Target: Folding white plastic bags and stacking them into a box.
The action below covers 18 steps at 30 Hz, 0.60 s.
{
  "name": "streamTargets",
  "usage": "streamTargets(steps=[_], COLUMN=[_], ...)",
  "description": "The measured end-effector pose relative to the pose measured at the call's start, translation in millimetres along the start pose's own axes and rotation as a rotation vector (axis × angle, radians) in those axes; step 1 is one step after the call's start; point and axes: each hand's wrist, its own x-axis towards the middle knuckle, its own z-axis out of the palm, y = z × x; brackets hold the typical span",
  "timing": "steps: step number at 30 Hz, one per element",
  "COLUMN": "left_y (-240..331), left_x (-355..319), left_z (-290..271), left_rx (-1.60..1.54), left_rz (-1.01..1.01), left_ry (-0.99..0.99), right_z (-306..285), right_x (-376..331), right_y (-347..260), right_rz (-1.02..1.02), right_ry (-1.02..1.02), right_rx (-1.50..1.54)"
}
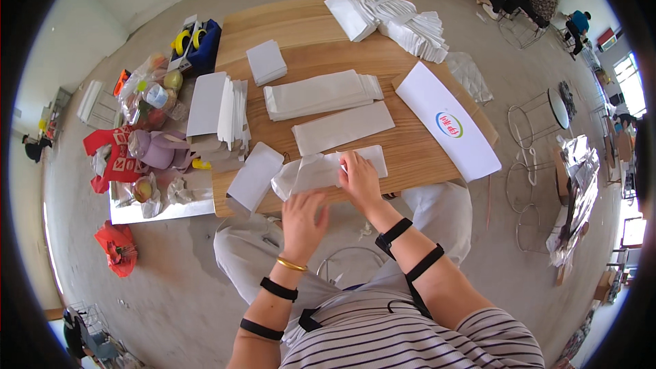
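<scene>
Pinching white paper [311,172], apparently, with right fingers [350,159]; holding left fingers [303,200] loosely spread; near red-lettered white card [427,99] at right.

Striped shirt [403,345] (dark on white), pale trousers [441,215], black arm straps [425,262], gold bangle [292,264].

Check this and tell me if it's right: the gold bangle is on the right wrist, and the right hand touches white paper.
Wrong wrist: the head view shows the gold bangle on the left wrist. The right hand does touch white paper.
</scene>
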Motion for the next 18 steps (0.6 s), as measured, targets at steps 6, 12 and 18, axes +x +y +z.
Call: streamTargets(steps=[6, 12, 18], left_y=[-25, -38, -41], left_x=[2, 13, 24], left_z=[-25, -17, -24], left_rx=[0.175, 0.322, 0.347], left_rz=[-0.172, -0.210, -0.213], left_ry=[0.245, 0.150, 0.154], right_z=[-6, -10, -2], right_x=[-6, 3, 2], right_y=[-9, -7, 3], right_rz=[0.029, 0.197, 0.157], right_ry=[-0.017, -0.053, -0.095], right_rx=[0.115, 0.300, 0.278])
